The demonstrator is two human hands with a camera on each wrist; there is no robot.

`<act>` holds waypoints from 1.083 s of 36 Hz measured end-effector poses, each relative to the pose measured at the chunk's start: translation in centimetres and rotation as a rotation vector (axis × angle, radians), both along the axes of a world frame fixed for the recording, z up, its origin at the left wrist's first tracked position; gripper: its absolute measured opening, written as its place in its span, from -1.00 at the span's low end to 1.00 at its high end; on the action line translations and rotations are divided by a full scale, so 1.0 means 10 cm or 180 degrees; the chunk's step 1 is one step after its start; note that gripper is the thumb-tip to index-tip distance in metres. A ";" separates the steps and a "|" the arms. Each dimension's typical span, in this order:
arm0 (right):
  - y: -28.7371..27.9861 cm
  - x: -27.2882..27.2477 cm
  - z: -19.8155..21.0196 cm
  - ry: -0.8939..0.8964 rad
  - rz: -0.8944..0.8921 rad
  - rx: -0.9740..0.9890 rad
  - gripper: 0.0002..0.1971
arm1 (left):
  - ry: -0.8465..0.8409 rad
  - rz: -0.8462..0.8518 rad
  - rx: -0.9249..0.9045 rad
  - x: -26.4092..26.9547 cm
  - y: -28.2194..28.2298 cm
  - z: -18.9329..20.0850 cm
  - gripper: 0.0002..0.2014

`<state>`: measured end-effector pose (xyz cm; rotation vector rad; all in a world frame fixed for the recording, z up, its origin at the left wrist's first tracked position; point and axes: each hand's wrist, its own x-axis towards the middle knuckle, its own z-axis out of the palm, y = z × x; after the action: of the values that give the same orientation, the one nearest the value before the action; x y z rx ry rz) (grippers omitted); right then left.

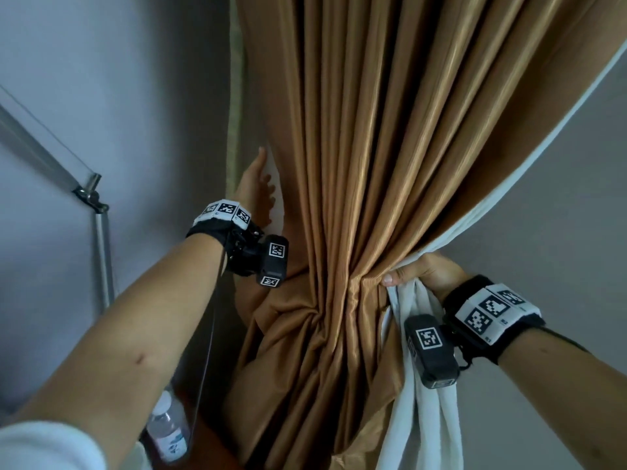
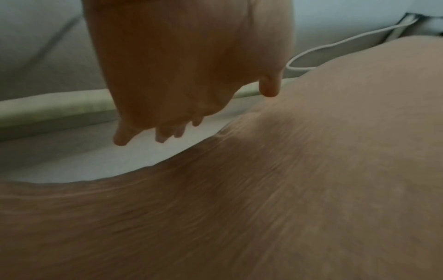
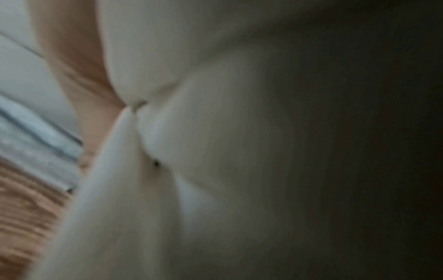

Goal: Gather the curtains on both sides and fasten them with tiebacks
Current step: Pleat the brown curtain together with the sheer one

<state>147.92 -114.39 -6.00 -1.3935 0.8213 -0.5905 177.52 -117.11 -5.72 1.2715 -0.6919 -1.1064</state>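
Observation:
A tan pleated curtain [image 1: 373,164] with a white lining [image 1: 420,385] hangs before me, bunched to a waist at mid height. My right hand [image 1: 420,274] grips the gathered folds and white lining at that waist on the right side. My left hand [image 1: 259,188] reaches up behind the curtain's left edge with fingers straight, resting against white fabric there. In the left wrist view the left hand [image 2: 189,75] shows straight fingers over the white lining [image 2: 95,161], with tan cloth [image 2: 287,189] below. The right wrist view is blurred white lining [image 3: 191,151]. No tieback shows.
A grey wall [image 1: 101,79] stands on the left with a metal rod and bracket [image 1: 91,195]. A plastic water bottle [image 1: 168,429] stands on a dark wooden surface at the lower left. A white cord [image 2: 335,41] loops beside the curtain in the left wrist view.

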 end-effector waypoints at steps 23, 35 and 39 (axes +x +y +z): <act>-0.05 -0.06 0.01 0.0004 -0.0205 -0.0068 -0.68 | -0.0141 -0.0605 -0.0993 -0.16 0.81 -0.18 0.02; 0.18 0.04 0.04 -0.0041 -0.0313 -0.0232 -0.86 | -0.0901 -0.0079 -0.0767 -0.59 1.06 -0.10 -0.52; 0.24 -0.01 0.00 -0.0110 -0.0179 -0.0091 -0.76 | -0.0780 -0.0051 -0.0548 -0.77 1.02 -0.12 -0.58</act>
<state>147.78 -111.99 -6.00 -1.3861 0.8292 -0.6704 169.82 -106.93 -6.88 1.2656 -0.9619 -0.8908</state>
